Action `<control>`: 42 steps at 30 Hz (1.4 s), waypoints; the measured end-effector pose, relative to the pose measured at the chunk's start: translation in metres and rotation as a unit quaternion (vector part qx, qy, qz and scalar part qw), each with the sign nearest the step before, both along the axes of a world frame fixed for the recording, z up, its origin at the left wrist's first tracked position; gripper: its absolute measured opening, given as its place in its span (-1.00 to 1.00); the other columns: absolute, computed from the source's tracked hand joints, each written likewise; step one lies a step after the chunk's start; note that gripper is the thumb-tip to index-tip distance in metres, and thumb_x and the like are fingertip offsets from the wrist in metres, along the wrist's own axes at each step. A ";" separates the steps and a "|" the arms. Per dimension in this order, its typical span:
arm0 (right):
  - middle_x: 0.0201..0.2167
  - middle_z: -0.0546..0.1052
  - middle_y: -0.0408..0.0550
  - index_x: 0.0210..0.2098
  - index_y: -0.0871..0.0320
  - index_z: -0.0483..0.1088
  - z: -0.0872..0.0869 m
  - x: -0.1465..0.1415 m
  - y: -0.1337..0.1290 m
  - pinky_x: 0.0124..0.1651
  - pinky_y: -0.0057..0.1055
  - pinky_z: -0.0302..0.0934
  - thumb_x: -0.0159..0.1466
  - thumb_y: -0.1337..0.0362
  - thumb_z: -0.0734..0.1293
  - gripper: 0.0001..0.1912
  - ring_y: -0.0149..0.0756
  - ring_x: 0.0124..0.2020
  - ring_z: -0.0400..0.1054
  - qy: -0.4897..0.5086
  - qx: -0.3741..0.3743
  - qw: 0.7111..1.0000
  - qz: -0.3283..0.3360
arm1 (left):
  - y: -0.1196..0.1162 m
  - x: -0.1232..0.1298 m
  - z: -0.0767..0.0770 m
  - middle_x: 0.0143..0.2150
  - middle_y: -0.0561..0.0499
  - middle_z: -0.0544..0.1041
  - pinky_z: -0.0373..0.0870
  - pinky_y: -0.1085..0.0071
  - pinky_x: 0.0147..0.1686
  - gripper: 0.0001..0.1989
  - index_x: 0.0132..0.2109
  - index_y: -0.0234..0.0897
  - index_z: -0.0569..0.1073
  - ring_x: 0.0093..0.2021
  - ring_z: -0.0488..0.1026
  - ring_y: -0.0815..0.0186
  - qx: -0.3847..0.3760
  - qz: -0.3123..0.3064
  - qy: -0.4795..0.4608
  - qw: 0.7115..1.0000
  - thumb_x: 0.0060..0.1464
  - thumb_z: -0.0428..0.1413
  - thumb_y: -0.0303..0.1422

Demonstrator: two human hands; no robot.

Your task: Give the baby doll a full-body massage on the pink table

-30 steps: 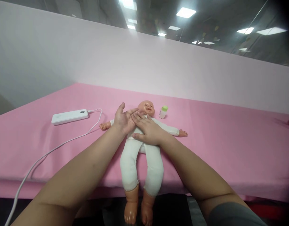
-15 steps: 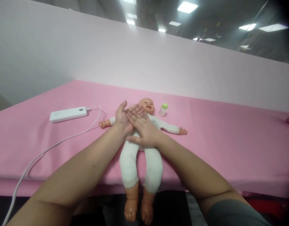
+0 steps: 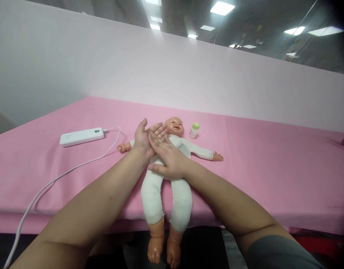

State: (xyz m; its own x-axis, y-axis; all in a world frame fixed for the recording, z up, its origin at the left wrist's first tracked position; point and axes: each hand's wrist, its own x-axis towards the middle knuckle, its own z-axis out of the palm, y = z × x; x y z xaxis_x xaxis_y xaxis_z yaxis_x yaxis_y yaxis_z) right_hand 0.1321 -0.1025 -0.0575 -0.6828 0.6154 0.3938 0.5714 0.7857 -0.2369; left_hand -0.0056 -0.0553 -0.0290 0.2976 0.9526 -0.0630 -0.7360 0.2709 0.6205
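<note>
- Here, the left hand (image 3: 148, 140) is open, palm up, fingers extended, above the doll's torso.
- The right hand (image 3: 170, 156) lies flat, palm down, partly across it; neither grips anything.
- The doll with white cloth body and tan plastic head (image 3: 181, 198) lies face up on the pink-covered bench (image 3: 258, 172), feet past its front edge.
- A small, green-capped translucent bottle (image 3: 194, 131) stands near its head.
- Leftward, a white oblong device (image 3: 81, 137) joins a white cable (image 3: 73, 170).

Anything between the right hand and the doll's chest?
Yes, partly: the palm-up left hand lies beneath the fingers of the right hand, over the doll. The green-capped bottle stands off to the side, clear of both hands.
</note>
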 end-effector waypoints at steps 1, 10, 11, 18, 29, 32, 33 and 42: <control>0.57 -0.21 0.19 0.58 0.21 -0.33 0.000 0.001 0.001 0.58 0.17 -0.52 0.41 -0.31 0.19 0.07 0.01 0.60 -0.36 0.000 0.004 1.000 -0.015 | -0.005 0.005 0.001 0.24 -0.39 0.50 0.48 0.13 0.22 -0.25 0.33 -0.45 0.34 0.29 0.46 -0.05 -0.004 -0.010 0.003 1.000 0.27 0.00 0.09; 0.56 -0.11 0.18 0.58 0.17 -0.23 0.003 0.000 0.002 0.57 0.19 -0.55 0.44 -0.26 0.18 -0.02 -0.01 0.60 -0.28 -0.029 0.005 0.999 -0.036 | 0.008 -0.010 0.000 0.23 -0.38 0.50 0.53 0.09 0.18 -0.22 0.37 -0.43 0.28 0.27 0.48 -0.07 0.015 0.018 -0.018 1.000 0.27 0.01 0.11; 0.56 -0.11 0.18 0.58 0.19 -0.23 0.003 -0.003 -0.001 0.58 0.18 -0.53 0.44 -0.26 0.17 -0.02 -0.02 0.60 -0.28 -0.027 0.001 0.999 -0.019 | 0.011 -0.014 0.000 0.22 -0.38 0.51 0.54 0.13 0.17 -0.22 0.36 -0.44 0.28 0.27 0.48 -0.05 0.020 0.025 -0.022 0.999 0.27 0.01 0.11; 0.57 -0.24 0.18 0.58 0.26 -0.29 0.003 -0.006 -0.007 0.59 0.11 -0.52 0.41 -0.34 0.15 0.08 -0.04 0.61 -0.43 0.003 0.002 1.000 -0.010 | -0.003 -0.002 0.003 0.20 -0.37 0.53 0.53 0.09 0.17 -0.22 0.35 -0.43 0.30 0.27 0.48 -0.06 0.006 -0.006 -0.008 1.000 0.27 -0.01 0.13; 0.55 -0.11 0.22 0.56 0.27 -0.16 0.000 -0.003 0.001 0.54 0.25 -0.68 0.41 -0.35 0.11 0.04 0.07 0.59 -0.29 -0.050 -0.014 0.993 -0.107 | 0.009 -0.008 -0.005 0.20 -0.39 0.52 0.49 0.10 0.21 -0.20 0.38 -0.44 0.24 0.25 0.50 -0.05 0.008 0.022 0.009 1.000 0.25 0.01 0.10; 0.54 -0.05 0.23 0.57 0.25 -0.17 0.001 -0.004 -0.002 0.55 0.22 -0.68 0.44 -0.30 0.13 -0.01 0.03 0.58 -0.19 -0.056 0.001 0.997 -0.059 | 0.015 -0.015 -0.008 0.21 -0.36 0.53 0.51 0.16 0.19 -0.19 0.42 -0.39 0.19 0.25 0.51 0.00 0.013 0.041 0.005 0.999 0.25 0.03 0.10; 0.53 -0.03 0.23 0.56 0.25 -0.16 0.001 -0.004 -0.002 0.55 0.21 -0.67 0.45 -0.28 0.13 -0.04 0.01 0.58 -0.16 -0.053 0.004 0.998 -0.041 | 0.016 -0.015 -0.010 0.21 -0.36 0.53 0.51 0.16 0.18 -0.18 0.43 -0.37 0.17 0.24 0.51 0.00 0.011 0.039 0.005 0.999 0.25 0.03 0.10; 0.55 -0.13 0.22 0.56 0.28 -0.15 0.002 -0.003 0.002 0.57 0.19 -0.59 0.42 -0.32 0.16 0.03 0.01 0.60 -0.29 -0.020 -0.018 0.998 -0.057 | 0.004 0.003 -0.013 0.20 -0.43 0.53 0.48 0.03 0.18 -0.14 0.39 -0.42 0.23 0.23 0.51 -0.12 -0.002 -0.014 0.022 1.000 0.21 0.05 0.16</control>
State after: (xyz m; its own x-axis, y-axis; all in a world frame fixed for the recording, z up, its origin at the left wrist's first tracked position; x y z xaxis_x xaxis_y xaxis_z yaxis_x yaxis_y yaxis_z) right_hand 0.1296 -0.1009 -0.0552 -0.6226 0.7030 0.3437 0.6658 0.7067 -0.2394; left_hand -0.0027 -0.0514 -0.0417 0.3209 0.9437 -0.0798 -0.6999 0.2931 0.6514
